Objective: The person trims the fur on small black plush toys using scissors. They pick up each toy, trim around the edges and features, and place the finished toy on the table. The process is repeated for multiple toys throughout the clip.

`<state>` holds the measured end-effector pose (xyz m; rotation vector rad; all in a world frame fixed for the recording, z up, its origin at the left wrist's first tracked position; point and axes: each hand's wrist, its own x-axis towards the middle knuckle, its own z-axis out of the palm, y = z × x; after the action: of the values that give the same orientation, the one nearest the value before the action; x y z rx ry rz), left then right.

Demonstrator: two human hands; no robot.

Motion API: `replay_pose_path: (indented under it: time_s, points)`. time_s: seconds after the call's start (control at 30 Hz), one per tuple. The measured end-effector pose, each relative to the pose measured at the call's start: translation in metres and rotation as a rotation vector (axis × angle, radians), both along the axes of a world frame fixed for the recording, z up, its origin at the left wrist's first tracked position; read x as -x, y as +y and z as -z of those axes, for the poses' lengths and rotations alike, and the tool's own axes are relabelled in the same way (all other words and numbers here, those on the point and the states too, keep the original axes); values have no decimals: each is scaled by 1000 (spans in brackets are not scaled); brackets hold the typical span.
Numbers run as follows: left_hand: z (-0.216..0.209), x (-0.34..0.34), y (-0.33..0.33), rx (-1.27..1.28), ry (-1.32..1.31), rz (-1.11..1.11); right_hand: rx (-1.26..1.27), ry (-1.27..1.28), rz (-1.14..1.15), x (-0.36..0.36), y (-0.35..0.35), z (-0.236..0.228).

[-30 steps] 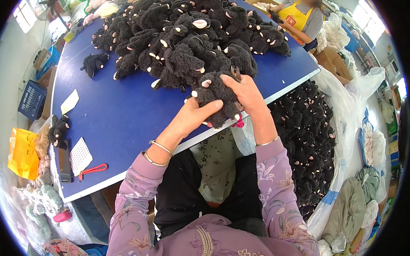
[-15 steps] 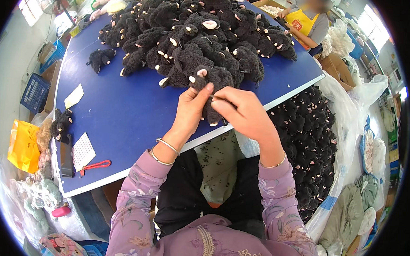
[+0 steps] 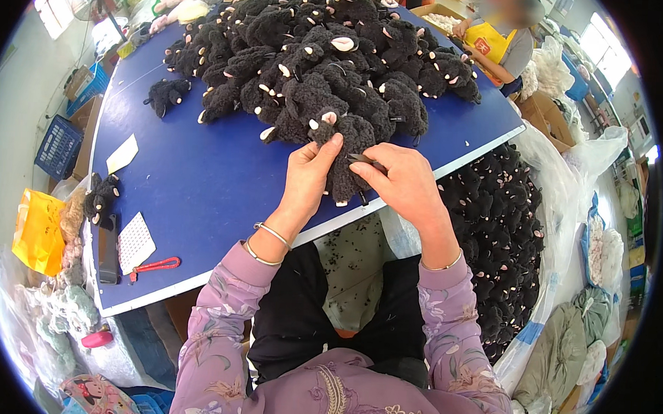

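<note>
At the table's near edge, a black fluffy plush toy (image 3: 345, 179) with a pink-lined ear and pale feet is pinched by my left hand (image 3: 308, 175), thumb on top. My right hand (image 3: 404, 178) is closed round a small dark pointed tool (image 3: 368, 163), its tip close to the toy's fur. Most of the tool is hidden in my fingers, so its exact kind does not show. A short black strip (image 3: 363, 199) sticks out at the toy's lower end. Just beyond my hands rises a large pile of similar black plush toys (image 3: 278, 64).
The blue table (image 3: 200, 172) also bears a single toy (image 3: 168, 96), white cards (image 3: 135, 243), a red strap (image 3: 156, 266) and a dark case (image 3: 108, 253). Right of it, a big clear bag (image 3: 561, 209) surrounds many black toys. A person in a yellow apron (image 3: 490, 45) works at the far right.
My right hand has shifted slightly right of the toy, and the dark tool in it now shows clearly. My left hand keeps its pinch on the toy.
</note>
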<state>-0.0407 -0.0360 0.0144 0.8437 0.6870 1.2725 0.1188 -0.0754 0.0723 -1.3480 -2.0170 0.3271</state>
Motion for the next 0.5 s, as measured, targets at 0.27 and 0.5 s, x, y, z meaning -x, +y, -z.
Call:
replay_pose_path:
  time_s: [0.27, 0.5]
  points:
    - [8, -2, 3, -1, 20, 18, -18, 7, -8, -1, -1, 2]
    - [11, -3, 3, -28, 94, 41, -69, 4, 9, -1, 1, 9]
